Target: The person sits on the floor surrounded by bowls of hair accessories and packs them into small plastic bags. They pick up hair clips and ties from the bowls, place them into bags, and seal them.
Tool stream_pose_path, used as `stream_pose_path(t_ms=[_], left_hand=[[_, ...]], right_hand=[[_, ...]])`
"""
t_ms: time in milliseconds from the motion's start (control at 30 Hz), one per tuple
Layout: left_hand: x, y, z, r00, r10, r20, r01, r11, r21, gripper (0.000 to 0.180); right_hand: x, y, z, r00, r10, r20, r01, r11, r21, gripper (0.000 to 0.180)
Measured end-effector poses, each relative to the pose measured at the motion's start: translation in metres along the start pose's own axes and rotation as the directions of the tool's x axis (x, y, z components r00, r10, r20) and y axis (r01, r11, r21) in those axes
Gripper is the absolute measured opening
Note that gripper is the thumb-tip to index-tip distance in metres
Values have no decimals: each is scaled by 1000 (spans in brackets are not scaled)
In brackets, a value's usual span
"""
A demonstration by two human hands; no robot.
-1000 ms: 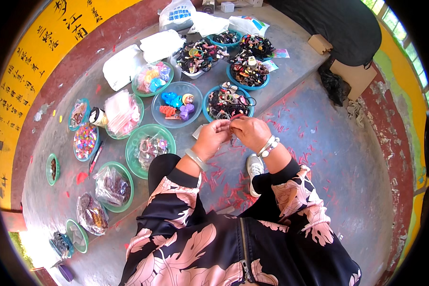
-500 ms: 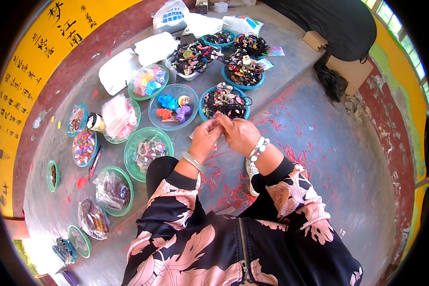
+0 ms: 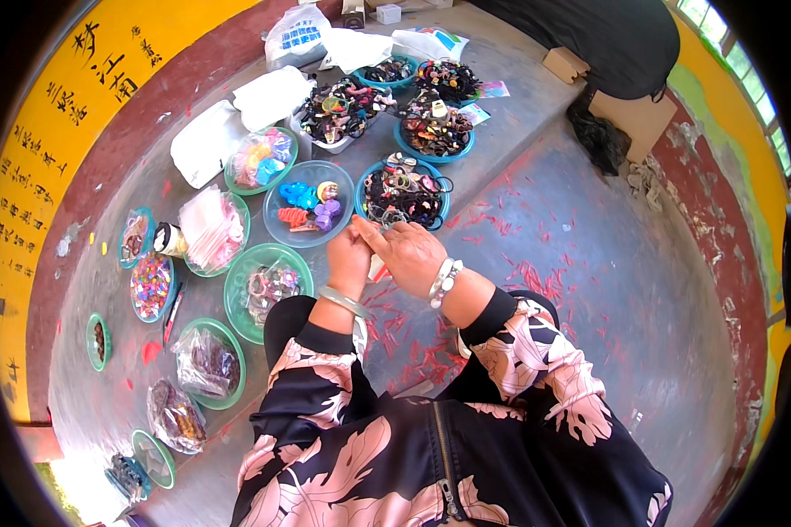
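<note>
My left hand (image 3: 350,261) and my right hand (image 3: 415,256) meet in front of me, fingers bent and pressed together at the tips. Whatever they pinch is hidden by the fingers. A small white and red piece (image 3: 379,269) shows in the gap beneath them; whether it is held, I cannot tell. Just beyond my fingers stands a blue bowl of dark hair ties (image 3: 404,195) with small ornaments. Left of it, a clear bowl (image 3: 277,230) holds blue, orange and purple pieces. A green bowl (image 3: 237,309) with small bagged items sits nearer, beside my left wrist.
Several bowls spread leftward, including one with pink plastic bags (image 3: 209,230) and one with colourful bits (image 3: 152,285). More hair ties (image 3: 338,110) fill containers farther off, near white bags (image 3: 209,142). Red scraps (image 3: 536,283) litter the floor. A black bag (image 3: 598,132) lies at far right.
Both hands have shifted slightly left, and the right hand now lies flatter with its back showing more. The surroundings have slid a little left in the view.
</note>
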State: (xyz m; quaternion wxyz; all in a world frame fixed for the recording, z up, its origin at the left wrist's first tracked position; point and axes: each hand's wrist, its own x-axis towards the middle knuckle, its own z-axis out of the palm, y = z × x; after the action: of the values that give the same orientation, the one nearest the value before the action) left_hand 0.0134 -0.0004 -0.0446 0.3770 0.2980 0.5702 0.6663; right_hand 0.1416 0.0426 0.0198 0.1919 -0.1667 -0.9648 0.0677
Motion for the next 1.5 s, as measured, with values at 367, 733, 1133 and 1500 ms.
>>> stream_pose_path(t_ms=[367, 733, 1133, 1500], left_hand=[[29, 50, -36, 998, 34, -60, -36, 999, -19, 21], [33, 44, -33, 997, -72, -16, 70, 992, -103, 19], [36, 41, -29, 995, -95, -31, 92, 992, -91, 19], [37, 37, -33, 997, -71, -38, 69, 995, -66, 19]], right_hand=[[26, 83, -10, 724, 643, -250, -421, 699, 578, 19], [0, 205, 104, 706, 681, 197, -645, 732, -219, 19], [7, 200, 147, 668, 672, 319, -664, 732, -153, 20], [20, 188, 105, 706, 708, 7, -698, 695, 171, 21]])
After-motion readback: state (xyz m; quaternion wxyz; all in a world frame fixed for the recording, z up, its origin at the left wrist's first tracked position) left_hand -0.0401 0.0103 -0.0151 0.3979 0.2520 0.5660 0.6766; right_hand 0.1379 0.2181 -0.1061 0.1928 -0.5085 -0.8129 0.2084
